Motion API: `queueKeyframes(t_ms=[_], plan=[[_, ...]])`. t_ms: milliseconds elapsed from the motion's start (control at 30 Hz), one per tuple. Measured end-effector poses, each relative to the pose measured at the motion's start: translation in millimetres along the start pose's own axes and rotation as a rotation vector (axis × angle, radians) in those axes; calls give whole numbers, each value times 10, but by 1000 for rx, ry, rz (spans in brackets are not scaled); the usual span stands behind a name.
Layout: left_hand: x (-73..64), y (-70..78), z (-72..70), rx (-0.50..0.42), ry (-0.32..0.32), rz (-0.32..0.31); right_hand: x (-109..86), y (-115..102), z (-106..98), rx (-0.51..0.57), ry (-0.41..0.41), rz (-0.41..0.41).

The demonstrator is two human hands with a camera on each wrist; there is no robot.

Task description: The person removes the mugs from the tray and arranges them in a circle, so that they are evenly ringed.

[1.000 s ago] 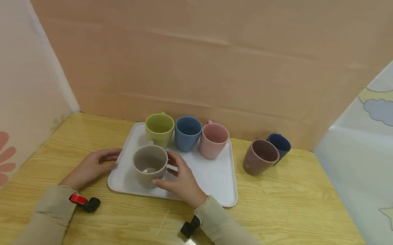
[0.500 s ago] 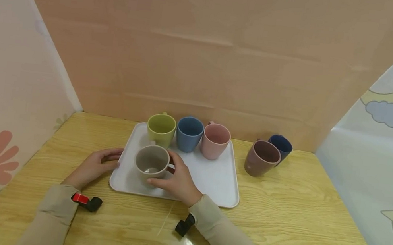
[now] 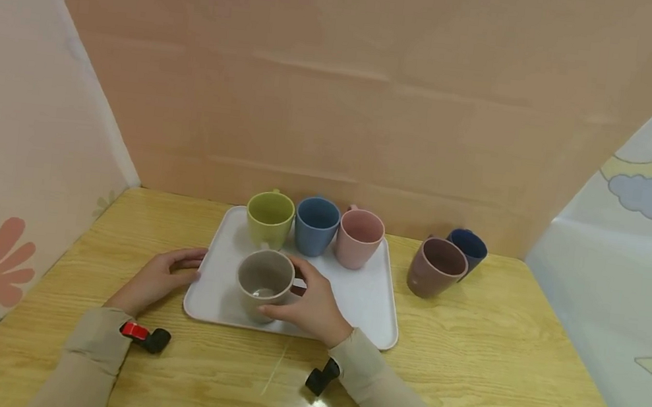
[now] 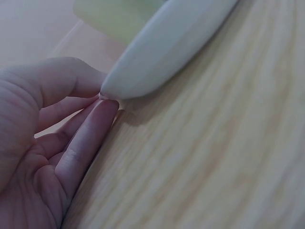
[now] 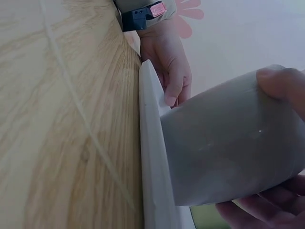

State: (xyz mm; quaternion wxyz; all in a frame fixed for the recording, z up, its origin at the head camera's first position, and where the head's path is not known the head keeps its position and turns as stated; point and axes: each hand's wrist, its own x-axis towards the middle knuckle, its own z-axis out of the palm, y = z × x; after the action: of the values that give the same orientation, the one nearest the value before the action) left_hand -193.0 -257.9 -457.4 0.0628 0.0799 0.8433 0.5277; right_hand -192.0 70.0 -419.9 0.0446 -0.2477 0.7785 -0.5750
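Observation:
My right hand grips a beige mug by its side, thumb on the near side and fingers round the far side. The mug stands upright over the front left part of a white tray; its base meets the tray behind the rim in the right wrist view. My left hand touches the tray's left edge with extended, relaxed fingers. In the left wrist view its fingertips lie right at the tray rim, low over the wood.
Along the tray's back stand a green mug, a blue mug and a pink mug. Right of the tray, a mauve mug stands before a navy mug on the wooden table. An orange-brown backdrop rises behind.
My right hand has shifted the beige mug a little to the right over the tray. The left hand has stayed at the tray's edge, and the other mugs keep their places.

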Motion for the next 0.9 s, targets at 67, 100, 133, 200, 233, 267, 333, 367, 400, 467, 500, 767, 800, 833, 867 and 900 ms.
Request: queueKeyframes(t_ms=[67, 100, 133, 200, 233, 267, 333, 367, 400, 467, 500, 767, 800, 833, 867, 900], plan=[[-2, 5, -1, -4, -4, -8, -37, 13, -52, -8, 12, -16], [-3, 9, -2, -6, -5, -12, -56, 18, -82, -14, 19, -25], [-3, 12, -3, -9, -6, -15, -76, 19, -113, -21, 27, -33], [-4, 20, -4, -9, -4, -21, -117, 17, -180, -37, 43, -53], [-4, 23, -3, -9, -4, -23, -139, 12, -215, -46, 52, -61], [-4, 25, -3, -10, -4, -26, -162, 2, -251, -56, 62, -73], [-3, 29, 0, -11, -5, -29, -207, -13, -323, -77, 85, -101], [-2, 30, 2, -5, -6, -31, -230, -22, -361, -85, 97, -117], [-1, 32, 4, -3, -6, -32, -252, -28, -397, -93, 111, -134], [1, 35, 7, 9, -5, -33, -302, -37, -472, -112, 141, -160], [2, 35, 7, 13, -6, -33, -326, -34, -511, -125, 158, -178], [7, 17, 0, -6, -12, -37, -451, -44, -865, -198, 289, -305], [6, 17, -2, -8, -11, -39, -458, -56, -908, -196, 300, -314], [5, 17, -4, -9, -12, -40, -461, -69, -949, -195, 312, -320], [4, 18, -5, -8, -12, -40, -465, -82, -991, -190, 327, -322], [2, 18, -5, -7, -13, -40, -466, -91, -1031, -184, 340, -323]])
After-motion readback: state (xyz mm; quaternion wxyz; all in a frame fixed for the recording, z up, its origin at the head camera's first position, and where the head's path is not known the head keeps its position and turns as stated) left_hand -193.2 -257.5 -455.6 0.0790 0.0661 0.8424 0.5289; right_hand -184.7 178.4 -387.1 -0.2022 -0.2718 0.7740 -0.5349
